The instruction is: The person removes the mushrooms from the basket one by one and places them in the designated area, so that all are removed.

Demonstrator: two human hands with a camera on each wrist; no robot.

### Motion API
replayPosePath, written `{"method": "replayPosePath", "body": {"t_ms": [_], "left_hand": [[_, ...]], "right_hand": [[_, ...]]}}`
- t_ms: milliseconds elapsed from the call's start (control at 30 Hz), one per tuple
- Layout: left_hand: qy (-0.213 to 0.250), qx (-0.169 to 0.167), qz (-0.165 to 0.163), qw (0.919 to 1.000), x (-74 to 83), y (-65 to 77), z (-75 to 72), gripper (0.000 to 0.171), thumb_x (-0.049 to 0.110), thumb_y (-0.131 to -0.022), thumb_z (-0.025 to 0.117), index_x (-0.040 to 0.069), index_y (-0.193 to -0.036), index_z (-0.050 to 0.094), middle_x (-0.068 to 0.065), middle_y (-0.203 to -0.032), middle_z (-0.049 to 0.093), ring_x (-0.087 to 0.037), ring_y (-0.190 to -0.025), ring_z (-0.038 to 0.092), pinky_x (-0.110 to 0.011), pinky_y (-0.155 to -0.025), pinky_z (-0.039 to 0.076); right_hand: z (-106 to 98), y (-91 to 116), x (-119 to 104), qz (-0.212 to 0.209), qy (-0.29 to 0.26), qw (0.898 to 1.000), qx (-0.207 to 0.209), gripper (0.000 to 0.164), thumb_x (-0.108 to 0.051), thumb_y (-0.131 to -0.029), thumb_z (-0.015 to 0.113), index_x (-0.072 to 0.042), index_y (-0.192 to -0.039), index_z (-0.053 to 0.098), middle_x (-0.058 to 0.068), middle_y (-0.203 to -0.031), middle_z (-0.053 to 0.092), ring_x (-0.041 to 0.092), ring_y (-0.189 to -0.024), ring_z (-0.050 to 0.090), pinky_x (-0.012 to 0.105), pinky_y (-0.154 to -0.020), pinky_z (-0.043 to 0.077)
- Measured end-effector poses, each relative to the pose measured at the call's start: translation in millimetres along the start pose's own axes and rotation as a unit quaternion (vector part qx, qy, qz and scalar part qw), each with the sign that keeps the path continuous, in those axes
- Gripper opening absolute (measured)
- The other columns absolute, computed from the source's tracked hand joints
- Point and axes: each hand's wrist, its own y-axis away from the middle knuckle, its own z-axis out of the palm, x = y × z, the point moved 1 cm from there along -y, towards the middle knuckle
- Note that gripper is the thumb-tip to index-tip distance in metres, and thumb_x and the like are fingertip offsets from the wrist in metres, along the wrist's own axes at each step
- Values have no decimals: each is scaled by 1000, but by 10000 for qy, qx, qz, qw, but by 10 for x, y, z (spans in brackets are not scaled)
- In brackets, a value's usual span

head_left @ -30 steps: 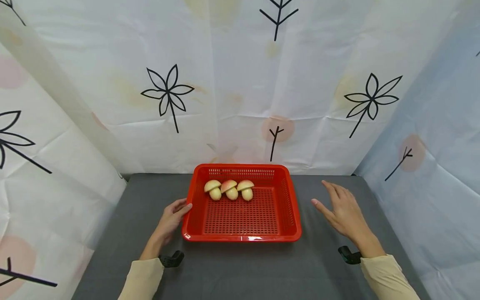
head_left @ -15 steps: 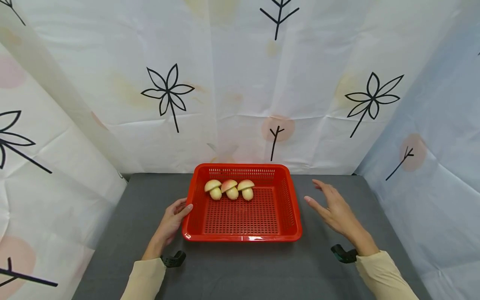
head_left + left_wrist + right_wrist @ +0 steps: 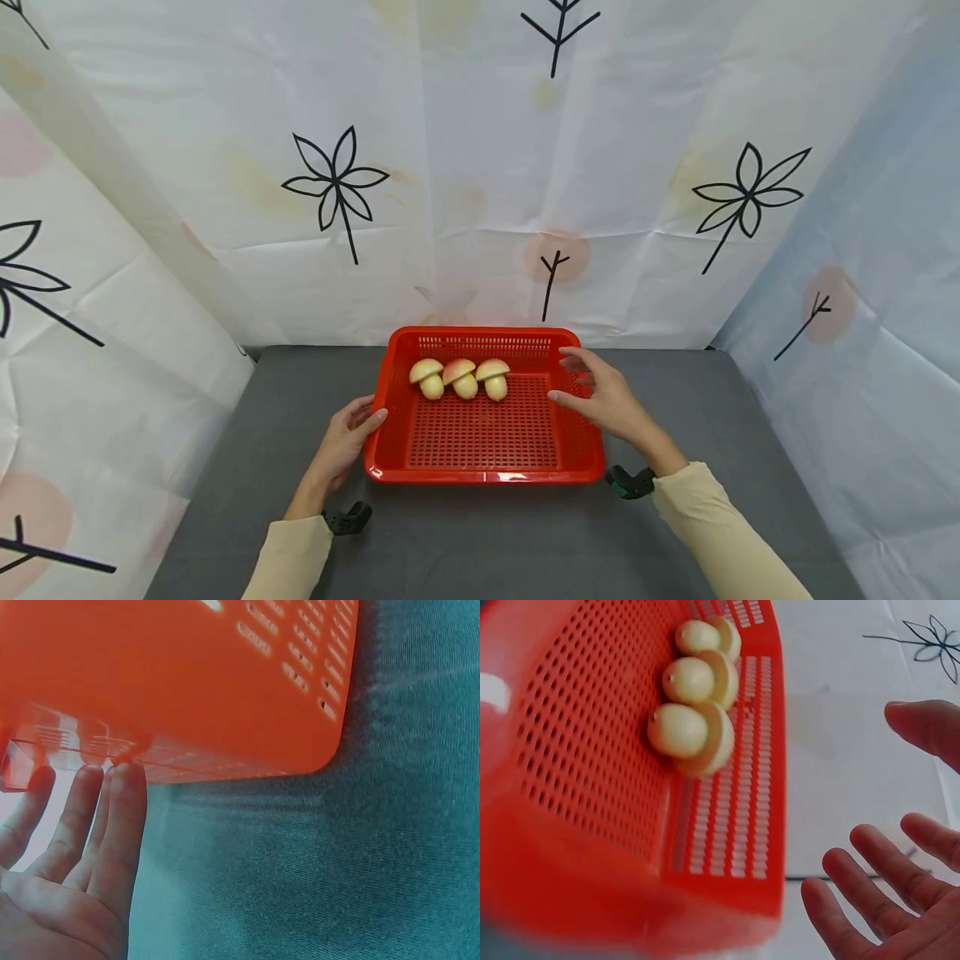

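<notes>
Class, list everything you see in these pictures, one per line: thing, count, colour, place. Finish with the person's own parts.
Basket: 1, red, on the table
Mushroom-shaped pieces: 3, pale yellow with reddish patches, in a row inside the basket, toward its back left
Table: 1, dark grey, under the basket
Backdrop: number of sheets unclear, whitish with black plant drawings and pastel patches, behind the table and at both sides
Wrist devices: 2, mostly black, one at each wrist
Sleeves: 2, beige, on the forearms
Left hand: 1, bare, holding the basket's left side
Right hand: 1, bare, over the basket's right end, holding nothing
</notes>
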Motion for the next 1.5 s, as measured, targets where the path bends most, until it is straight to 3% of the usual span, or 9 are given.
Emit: {"method": "replayPosePath", "body": {"t_ms": [333, 633, 1067, 1300, 1500], "left_hand": [[-80, 69, 38, 9999, -5, -10, 9, 56, 27, -101, 66, 2, -147, 47, -24, -140, 55, -30, -115, 64, -34, -87, 59], [-106, 56, 35, 9999, -10, 1, 22, 56, 26, -100, 67, 2, -147, 46, -24, -142, 54, -33, -118, 63, -35, -88, 58], [-68, 56, 42, 10000, 2, 9, 24, 56, 26, -101, 66, 2, -147, 47, -24, -141, 55, -32, -115, 64, -35, -86, 59], [-114, 67, 22, 9999, 8, 7, 16, 56, 28, -101, 66, 3, -147, 46, -23, -142, 54, -33, -117, 63, -35, -87, 59], [-124, 58, 12, 9999, 14, 8, 15, 57, 28, -101, 67, 3, -148, 46, -23, -142, 54, -33, -119, 62, -36, -89, 58]], "right_hand": [[437, -417, 17, 163, -581, 9976, -344, 70, -15, -87, 83, -4, -146, 47, 24, -138, 53, 43, -123, 55, 58, -98, 49], [776, -653, 181, 405, -625, 9959, -519, 73, -11, -84, 84, -1, -146, 47, 25, -138, 53, 44, -121, 55, 57, -97, 50], [978, -778, 306, 893, -383, 9937, -556, 77, -11, -84, 85, -4, -150, 45, 19, -146, 50, 39, -121, 56, 53, -92, 53], [1070, -833, 399, 944, -394, 9921, -720, 80, -12, -82, 87, -5, -150, 45, 20, -141, 52, 37, -118, 59, 47, -89, 56], [1127, -848, 414, 938, 106, 9922, -820, 84, -15, -80, 89, -7, -151, 45, 20, -141, 52, 39, -127, 51, 54, -101, 47]]}}
